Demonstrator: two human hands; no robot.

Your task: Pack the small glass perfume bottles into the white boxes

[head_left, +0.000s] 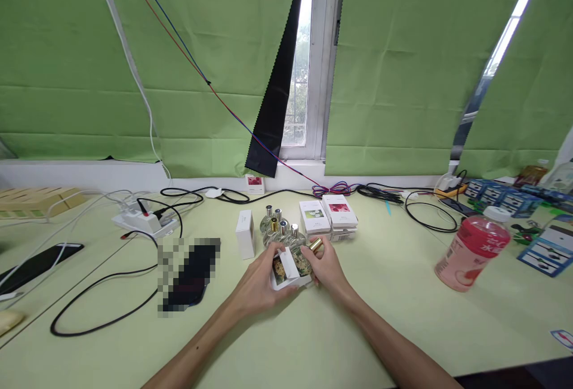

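The left hand [259, 281] clasps a patterned white box [290, 265] on the near side of the clustered glass bottles [283, 235]; the right hand [331, 266] pinches a gold cap [316, 245] beside that box, what lies beneath it mostly hidden by fingers. Left of the bottles, an upright white box [245, 234] stands on the worktop [304, 341]; right of them lie flat white cartons [341, 212], and farther right a pink drink bottle [474, 252]

A small white box [290, 267] with floral patterning sits tilted in the left hand [259, 283], a white strip crossing its face; just beside it, a shiny gold cap [316, 244] slants from the right hand [330, 264].
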